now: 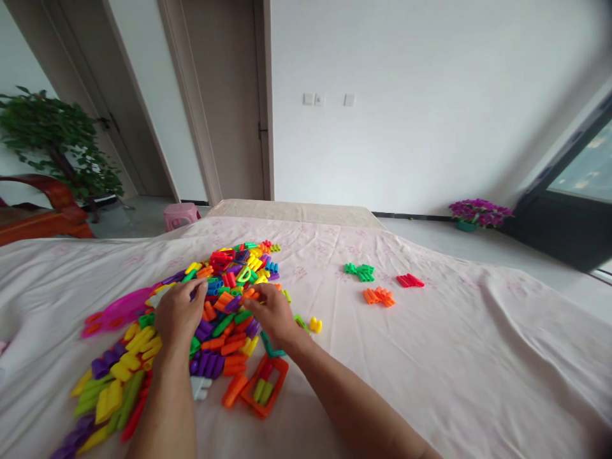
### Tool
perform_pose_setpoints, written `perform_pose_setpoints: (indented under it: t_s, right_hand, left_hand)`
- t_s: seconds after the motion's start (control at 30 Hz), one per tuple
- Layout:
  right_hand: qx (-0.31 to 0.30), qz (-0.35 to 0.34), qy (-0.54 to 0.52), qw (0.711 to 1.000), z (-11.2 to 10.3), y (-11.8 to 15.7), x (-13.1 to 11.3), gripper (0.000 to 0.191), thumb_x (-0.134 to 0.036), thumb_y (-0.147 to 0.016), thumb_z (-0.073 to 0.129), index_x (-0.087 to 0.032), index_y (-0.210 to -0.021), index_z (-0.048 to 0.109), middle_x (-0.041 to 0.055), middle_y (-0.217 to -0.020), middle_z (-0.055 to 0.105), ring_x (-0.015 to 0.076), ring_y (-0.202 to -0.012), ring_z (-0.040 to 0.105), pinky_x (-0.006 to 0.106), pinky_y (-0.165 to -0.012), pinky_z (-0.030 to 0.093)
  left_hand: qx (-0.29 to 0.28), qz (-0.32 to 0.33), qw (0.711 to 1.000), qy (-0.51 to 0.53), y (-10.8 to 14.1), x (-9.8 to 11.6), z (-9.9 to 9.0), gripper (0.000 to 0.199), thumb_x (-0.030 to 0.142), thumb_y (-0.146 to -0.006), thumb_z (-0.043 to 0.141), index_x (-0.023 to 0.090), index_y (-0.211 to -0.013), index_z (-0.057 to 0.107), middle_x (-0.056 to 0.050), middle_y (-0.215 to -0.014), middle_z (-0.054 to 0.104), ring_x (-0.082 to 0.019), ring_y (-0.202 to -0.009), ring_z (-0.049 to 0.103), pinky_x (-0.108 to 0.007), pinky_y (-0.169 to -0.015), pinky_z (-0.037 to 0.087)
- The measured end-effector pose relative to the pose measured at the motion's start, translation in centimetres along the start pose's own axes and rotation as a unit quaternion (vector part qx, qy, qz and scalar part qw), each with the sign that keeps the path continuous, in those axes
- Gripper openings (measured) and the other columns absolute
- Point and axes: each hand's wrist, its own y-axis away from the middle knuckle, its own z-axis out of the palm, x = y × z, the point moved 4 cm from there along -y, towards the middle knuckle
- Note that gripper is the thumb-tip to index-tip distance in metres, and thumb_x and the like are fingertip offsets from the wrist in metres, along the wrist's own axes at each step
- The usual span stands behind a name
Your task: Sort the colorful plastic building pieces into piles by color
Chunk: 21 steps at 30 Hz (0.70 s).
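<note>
- Two bare hands are at work over a heap of plastic pieces (pixel 223 325). Fingers of the right hand (pixel 273 313) close narrowly about an orange piece (pixel 250 294); whether it is lifted clear cannot be told.
- Left hand (pixel 179 312): thumb and forefinger nearly together, just beside a blue piece (pixel 215 286); whether anything sits between them cannot be told. Both hands are angled inward, which appears to bring the fingertips within reach of the same part of the heap.
- Near the right forearm, an orange frame (pixel 278 389) lies on the cloth (pixel 430 363). Within its outline are a red piece (pixel 268 370) and yellow-green pieces (pixel 262 391); its rim appears to bound them.
- Left of the heap, a pink board (pixel 125 308) is partly covered by pieces; its full shape cannot be told.
- Right of the heap, well apart from it, are green pieces (pixel 360 272), orange pieces (pixel 378 296) and red pieces (pixel 410 280). Each group is of one colour, with cloth showing between groups, so they read as distinct.
- Beyond, on the floor, a green pot (pixel 466 225) holds purple flowers (pixel 480 211).
</note>
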Motion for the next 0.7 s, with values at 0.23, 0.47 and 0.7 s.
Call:
perform_pose_setpoints:
  t_s: [0.23, 0.47, 0.7]
  right_hand:
    - [0.051, 0.121, -0.251, 0.959, -9.1, 2.2, 1.1, 0.045, -0.054, -0.067, 0.079, -0.018, -0.086, 0.060, 0.0022, -0.080, 0.065, 0.0174, -0.074, 0.065, 0.031, -0.068, 0.053]
    - [0.095, 0.108, -0.230, 0.963, -12.1, 4.2, 1.1, 0.042, -0.051, -0.068, 0.081, -0.017, -0.086, 0.062, 0.0029, -0.079, 0.067, 0.0162, -0.073, 0.065, 0.030, -0.068, 0.053]
    - [0.100, 0.072, -0.239, 0.963, -10.4, 4.6, 0.4, 0.039, -0.051, -0.071, 0.078, -0.019, -0.087, 0.064, 0.0012, -0.075, 0.065, 0.0144, -0.069, 0.061, 0.028, -0.065, 0.051]
  left_hand:
    - [0.005, -0.005, 1.000, 0.007, 0.2, 0.0, -0.1, 0.044, 0.045, -0.094, 0.042, 0.021, -0.110, 0.075, -0.012, -0.110, 0.073, -0.030, -0.101, 0.064, -0.039, -0.085, 0.048]
    - [0.130, 0.050, 0.973, 0.184, 1.0, 5.5, -2.9, 0.040, 0.042, -0.094, 0.048, 0.016, -0.110, 0.073, -0.013, -0.119, 0.069, -0.026, -0.113, 0.062, -0.037, -0.101, 0.044]
    - [-0.253, 0.114, 0.881, 0.384, 5.6, 16.7, 1.6, 0.039, 0.049, -0.081, 0.067, 0.021, -0.108, 0.073, -0.007, -0.105, 0.074, -0.023, -0.092, 0.068, -0.029, -0.080, 0.051]
